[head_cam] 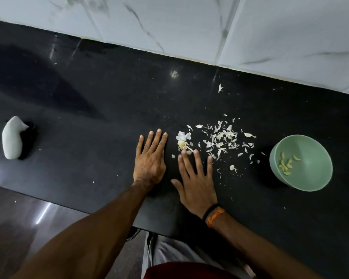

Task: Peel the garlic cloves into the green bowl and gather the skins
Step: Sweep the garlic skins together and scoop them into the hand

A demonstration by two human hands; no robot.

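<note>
Where the black bench (109, 121) fills the view, loose garlic skins (222, 140) lie scattered just right of centre, with a clump of skin and root (182, 140) at their 9 o'clock edge. At 3 o'clock from them sits the green bowl (318, 178), holding peeled cloves (286, 165). The right hand (196, 182) lies flat, fingers spread, its fingertips touching the clump. The left hand (150, 158) lies flat beside it, fingers together. A white object (12, 137) rests far at 9 o'clock.
</note>
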